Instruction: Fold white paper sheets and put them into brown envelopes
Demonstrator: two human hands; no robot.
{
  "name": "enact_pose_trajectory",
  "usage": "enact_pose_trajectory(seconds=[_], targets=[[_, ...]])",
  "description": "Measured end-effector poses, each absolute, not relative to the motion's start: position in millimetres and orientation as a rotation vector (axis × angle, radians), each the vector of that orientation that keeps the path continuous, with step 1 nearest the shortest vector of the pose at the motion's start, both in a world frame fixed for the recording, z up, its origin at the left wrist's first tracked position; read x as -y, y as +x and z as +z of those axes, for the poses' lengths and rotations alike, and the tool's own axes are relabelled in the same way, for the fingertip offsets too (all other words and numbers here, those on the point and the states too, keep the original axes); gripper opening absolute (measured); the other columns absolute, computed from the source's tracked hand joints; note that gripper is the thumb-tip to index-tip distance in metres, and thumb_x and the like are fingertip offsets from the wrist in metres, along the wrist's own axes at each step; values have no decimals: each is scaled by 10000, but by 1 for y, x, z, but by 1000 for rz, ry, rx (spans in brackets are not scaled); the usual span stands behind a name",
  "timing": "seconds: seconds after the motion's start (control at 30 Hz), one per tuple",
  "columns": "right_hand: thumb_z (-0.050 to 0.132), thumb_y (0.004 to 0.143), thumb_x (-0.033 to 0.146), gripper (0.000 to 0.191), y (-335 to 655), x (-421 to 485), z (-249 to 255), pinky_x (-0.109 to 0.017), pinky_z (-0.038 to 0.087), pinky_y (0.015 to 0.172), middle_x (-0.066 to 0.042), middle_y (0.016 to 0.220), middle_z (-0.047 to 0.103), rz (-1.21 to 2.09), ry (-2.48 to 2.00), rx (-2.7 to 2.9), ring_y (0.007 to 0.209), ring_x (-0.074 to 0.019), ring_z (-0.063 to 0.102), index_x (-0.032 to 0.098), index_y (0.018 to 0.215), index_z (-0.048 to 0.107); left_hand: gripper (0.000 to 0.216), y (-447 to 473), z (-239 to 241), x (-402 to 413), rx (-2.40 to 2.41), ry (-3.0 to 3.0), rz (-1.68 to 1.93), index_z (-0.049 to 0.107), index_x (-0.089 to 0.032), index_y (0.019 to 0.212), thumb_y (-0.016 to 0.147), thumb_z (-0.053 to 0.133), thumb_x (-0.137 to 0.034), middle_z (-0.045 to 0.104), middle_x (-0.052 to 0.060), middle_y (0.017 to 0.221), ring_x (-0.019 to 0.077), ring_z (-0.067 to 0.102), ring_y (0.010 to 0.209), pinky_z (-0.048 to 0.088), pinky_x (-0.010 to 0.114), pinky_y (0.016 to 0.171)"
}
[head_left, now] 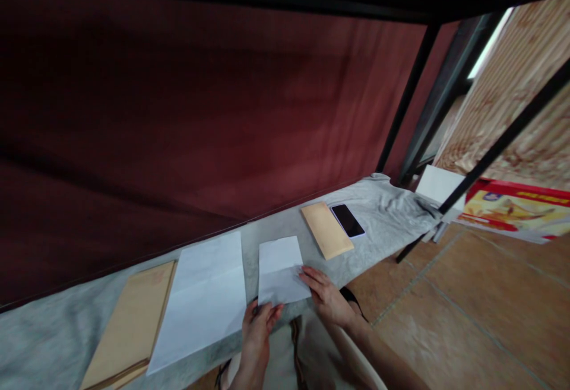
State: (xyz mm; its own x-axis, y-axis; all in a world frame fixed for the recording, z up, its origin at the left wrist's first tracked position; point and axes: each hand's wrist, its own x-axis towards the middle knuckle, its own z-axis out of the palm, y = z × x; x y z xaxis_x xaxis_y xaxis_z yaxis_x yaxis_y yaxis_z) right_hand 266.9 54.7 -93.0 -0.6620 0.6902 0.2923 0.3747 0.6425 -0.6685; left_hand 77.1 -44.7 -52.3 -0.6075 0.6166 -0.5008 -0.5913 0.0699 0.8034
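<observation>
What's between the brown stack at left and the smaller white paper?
In the head view, the larger white sheet, then a narrow strip of bare grey cloth before the smaller white paper.

A person's left hand [257,332] and right hand [330,301] touch a small creased sheet [279,256] at seven and four o'clock, by a grey-clothed table [387,224]. A tan envelope [327,230] and phone [348,221] lie toward two; a larger sheet [205,295], nine; brown envelopes [131,319], beyond.

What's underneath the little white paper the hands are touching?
Grey cloth shows around the far end of the little white paper. The left hand and right hand are at its near end. Whatever the paper covers can't be seen.
</observation>
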Motion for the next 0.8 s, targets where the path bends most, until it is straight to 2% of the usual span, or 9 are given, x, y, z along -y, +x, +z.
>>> enact_pose_trajectory(seconds=[0.13,0.27,0.33,0.43,0.57,0.67,0.8], targets=[[527,747,8,727,264,-63,-91,-506,315,1197,-77,1547,448,761,-835,2428,1442,-257,379,246,1434,536,424,80,-56,45,-1442,105,1662,546,-209,917,600,826,-170,722,-1,749,210,738,639,617,330,668],[508,733,2,696,262,-70,-92,-503,288,1207,-55,1476,539,805,-837,2467,1387,-231,462,263,1371,603,566,73,-64,58,-1761,494,1539,546,-191,1145,699,776,-452,698,11,771,222,702,628,599,376,630],[508,747,17,665,263,-71,-92,-503,284,1207,-59,1464,552,808,-825,2487,1374,-228,478,260,1356,617,569,62,-66,64,-2002,805,1463,573,-179,1196,766,693,-532,699,60,881,257,709,786,599,436,756],[518,780,57,618,265,-72,-93,-507,289,1200,-75,1474,540,783,-793,2520,1383,-238,468,249,1359,614,444,43,-64,57,-2142,1291,1353,657,-201,1161,877,551,-525,663,132,1170,303,631,1139,492,521,1030],[530,826,118,547,269,-73,-93,-503,292,1197,-82,1472,542,772,-742,2530,1378,-240,472,243,1351,619,384,26,-62,15,-1867,1654,1063,685,-235,1189,931,484,-438,615,101,1373,257,528,1327,389,493,1156],[559,780,109,603,268,-74,-94,-494,310,1189,-96,1476,536,755,-758,2502,1367,-248,484,226,1370,601,358,19,-66,-17,-1718,1715,921,696,-250,1192,911,530,-397,641,77,1362,219,566,1297,396,442,1154],[578,715,66,688,262,-74,-96,-485,341,1172,-111,1490,516,724,-856,2440,1367,-268,480,219,1386,587,311,13,-70,-28,-1607,1670,965,737,-276,1134,865,615,-372,675,58,1320,209,593,1267,386,410,1156]])
